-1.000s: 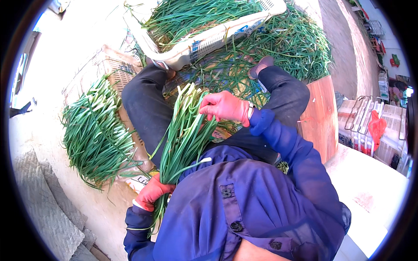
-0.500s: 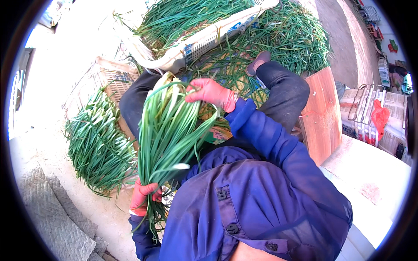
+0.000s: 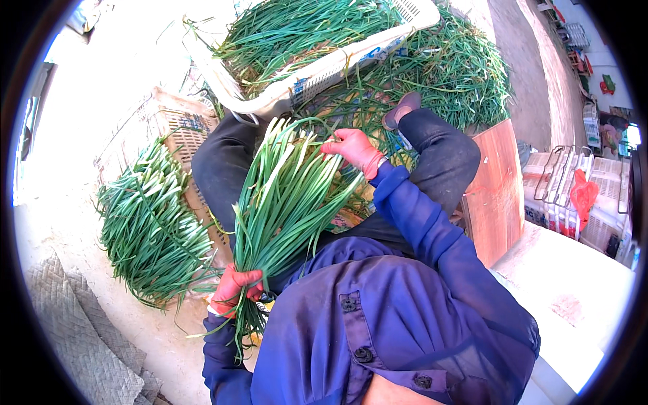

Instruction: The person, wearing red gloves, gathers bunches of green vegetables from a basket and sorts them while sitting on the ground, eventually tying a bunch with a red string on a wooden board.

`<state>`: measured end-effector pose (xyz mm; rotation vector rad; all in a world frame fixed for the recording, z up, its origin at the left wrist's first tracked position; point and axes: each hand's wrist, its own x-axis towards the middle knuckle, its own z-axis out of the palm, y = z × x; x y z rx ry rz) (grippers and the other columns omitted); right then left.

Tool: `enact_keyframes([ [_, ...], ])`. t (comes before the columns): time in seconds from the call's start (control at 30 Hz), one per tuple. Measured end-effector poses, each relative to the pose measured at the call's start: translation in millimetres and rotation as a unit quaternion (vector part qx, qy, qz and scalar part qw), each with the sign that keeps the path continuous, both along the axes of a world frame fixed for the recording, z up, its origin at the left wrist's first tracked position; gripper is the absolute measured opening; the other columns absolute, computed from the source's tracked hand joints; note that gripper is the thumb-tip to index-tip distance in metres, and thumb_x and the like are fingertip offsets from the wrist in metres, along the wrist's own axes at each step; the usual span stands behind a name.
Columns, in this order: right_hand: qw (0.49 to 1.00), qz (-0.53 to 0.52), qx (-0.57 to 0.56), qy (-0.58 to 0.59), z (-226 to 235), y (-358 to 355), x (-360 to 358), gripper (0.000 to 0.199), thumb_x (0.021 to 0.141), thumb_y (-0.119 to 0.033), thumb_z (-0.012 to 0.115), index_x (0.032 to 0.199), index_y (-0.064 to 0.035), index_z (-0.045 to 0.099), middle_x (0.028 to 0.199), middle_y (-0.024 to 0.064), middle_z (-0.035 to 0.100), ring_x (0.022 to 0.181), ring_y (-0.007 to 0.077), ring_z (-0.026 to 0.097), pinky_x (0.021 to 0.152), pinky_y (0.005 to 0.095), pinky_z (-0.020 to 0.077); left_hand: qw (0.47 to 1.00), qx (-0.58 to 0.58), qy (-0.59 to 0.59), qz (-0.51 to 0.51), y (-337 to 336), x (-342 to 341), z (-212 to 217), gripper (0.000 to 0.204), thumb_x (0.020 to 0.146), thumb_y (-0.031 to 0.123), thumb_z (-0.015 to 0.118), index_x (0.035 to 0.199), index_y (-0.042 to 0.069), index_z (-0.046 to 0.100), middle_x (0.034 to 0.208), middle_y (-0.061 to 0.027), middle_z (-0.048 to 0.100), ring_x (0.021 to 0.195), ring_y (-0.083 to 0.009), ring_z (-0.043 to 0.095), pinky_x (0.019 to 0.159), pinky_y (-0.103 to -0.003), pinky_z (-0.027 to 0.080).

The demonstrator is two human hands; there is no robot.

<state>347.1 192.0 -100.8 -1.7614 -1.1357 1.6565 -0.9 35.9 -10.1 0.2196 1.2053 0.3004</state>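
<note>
A large bunch of garlic chives [image 3: 283, 202] lies slantwise over my lap, its pale stem ends fanned out toward the far side. My left hand [image 3: 233, 290], in a red glove, is closed around the leafy end, with loose leaf tips hanging below the fist. At the far right of the bunch, my right hand [image 3: 358, 150], also red-gloved, pinches a thin green strand beside the stem ends. Its fingertips partly hide where the strand meets the bunch.
A white plastic crate [image 3: 270, 98] full of chives stands ahead, with a loose heap of chives [image 3: 466, 74] on its right. To my left, stacked chives [image 3: 152, 223] lie by a tan crate [image 3: 185, 138]. A wooden board [image 3: 496, 189] leans at my right.
The bunch has swung right and its stem ends have spread apart. My right hand has moved right, still pinching. My left hand has shifted slightly right and away from me with its grip.
</note>
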Motion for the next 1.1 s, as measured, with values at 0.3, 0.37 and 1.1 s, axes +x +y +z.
enact_keyframes([
  [0.3,0.866,0.141,0.063,-0.475,-3.8,43.8,150.9,0.037,0.082,-0.019,0.061,0.115,-0.0051,0.057,0.096,0.0140,0.066,0.086,0.0278,0.065,0.075,0.0370,0.0511,0.998,-0.043,-0.043,0.034,-14.5,-17.6,-7.7,0.022,0.070,0.009,0.073,0.084,0.002,0.058,0.059,-0.0097,0.059,0.039,-0.0147,0.049,0.039,-0.027,0.041],
  [0.37,0.892,0.165,0.095,-0.411,50.6,47.8,94.7,0.044,0.078,-0.027,0.063,0.119,-0.0104,0.057,0.108,0.0121,0.064,0.100,0.0320,0.059,0.089,0.0382,0.0444,0.997,-0.050,-0.043,0.034,-15.3,-18.8,-7.5,0.023,0.069,0.011,0.073,0.084,0.002,0.058,0.059,-0.0098,0.059,0.038,-0.0143,0.048,0.039,-0.027,0.041],
  [1.1,0.699,0.481,0.429,-0.309,52.7,10.6,-62.3,0.017,0.072,-0.027,0.066,0.083,-0.0148,0.065,0.078,0.0047,0.063,0.082,0.0255,0.062,0.084,0.0377,0.0443,0.995,-0.079,-0.059,0.003,-4.7,-21.9,-3.5,0.021,0.069,0.008,0.071,0.084,0.003,0.059,0.060,-0.0096,0.058,0.040,-0.0144,0.048,0.040,-0.027,0.040],
])
